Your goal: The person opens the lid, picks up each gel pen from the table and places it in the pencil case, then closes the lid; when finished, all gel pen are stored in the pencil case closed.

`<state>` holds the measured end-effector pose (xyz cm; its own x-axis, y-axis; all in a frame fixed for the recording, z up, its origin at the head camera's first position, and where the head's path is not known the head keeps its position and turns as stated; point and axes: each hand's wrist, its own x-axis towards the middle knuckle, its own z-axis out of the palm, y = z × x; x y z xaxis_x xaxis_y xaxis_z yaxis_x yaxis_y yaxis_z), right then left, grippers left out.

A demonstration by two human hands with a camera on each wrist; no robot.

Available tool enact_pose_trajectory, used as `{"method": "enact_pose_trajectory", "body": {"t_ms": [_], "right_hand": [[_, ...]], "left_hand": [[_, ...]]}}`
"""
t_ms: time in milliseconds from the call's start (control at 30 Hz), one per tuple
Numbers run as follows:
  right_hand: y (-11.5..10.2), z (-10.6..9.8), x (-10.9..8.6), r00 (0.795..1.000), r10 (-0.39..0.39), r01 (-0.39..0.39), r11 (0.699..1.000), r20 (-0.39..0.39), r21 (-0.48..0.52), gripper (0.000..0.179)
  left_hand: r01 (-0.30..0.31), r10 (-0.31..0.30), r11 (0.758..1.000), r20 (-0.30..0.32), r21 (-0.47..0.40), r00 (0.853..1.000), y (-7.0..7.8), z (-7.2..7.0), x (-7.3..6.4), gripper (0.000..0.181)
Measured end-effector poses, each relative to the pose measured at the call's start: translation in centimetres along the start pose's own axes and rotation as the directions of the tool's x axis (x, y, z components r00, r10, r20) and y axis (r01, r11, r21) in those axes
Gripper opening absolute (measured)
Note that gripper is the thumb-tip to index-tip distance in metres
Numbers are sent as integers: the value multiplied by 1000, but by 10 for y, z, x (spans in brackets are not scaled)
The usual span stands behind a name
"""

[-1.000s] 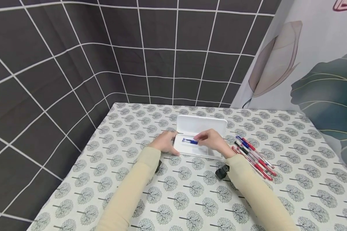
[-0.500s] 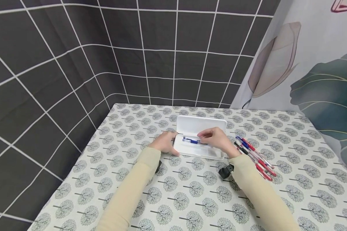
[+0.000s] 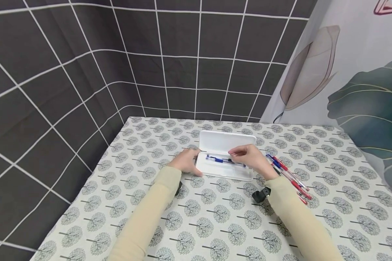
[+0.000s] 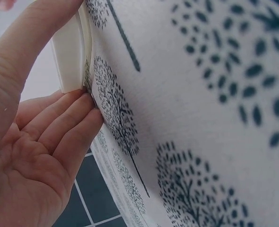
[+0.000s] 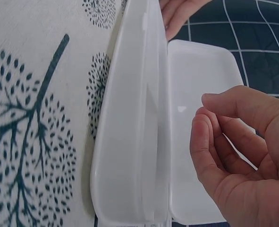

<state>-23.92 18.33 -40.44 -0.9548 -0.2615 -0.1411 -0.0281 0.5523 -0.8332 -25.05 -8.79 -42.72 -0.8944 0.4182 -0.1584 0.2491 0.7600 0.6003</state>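
Your left hand [image 3: 185,160] gripping the white case [image 3: 220,171], right hand [image 3: 246,156] loosely curled above it, holding nothing, bench [image 3: 222,210] wide before it.

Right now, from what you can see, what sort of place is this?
Probably an indoor work corner screened off with cloth: a dark grid-patterned backdrop hangs behind a tree-print tablecloth, on which an open white case and loose pens lie.
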Motion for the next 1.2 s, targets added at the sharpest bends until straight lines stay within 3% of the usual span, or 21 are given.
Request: {"method": "enact_pose_trajectory", "body": {"t_ms": [567,1200], "right_hand": [[11,-21,-11,1000,29,-29,999,0,28,38],[31,-55,-29,999,45,-46,997,-29,-63,43]], "left_hand": [[18,-18,1000,-1,17,1000,3,-3,-3,92],[16,-16,999,6,-35,1000,9,-7,-8,88]]}}
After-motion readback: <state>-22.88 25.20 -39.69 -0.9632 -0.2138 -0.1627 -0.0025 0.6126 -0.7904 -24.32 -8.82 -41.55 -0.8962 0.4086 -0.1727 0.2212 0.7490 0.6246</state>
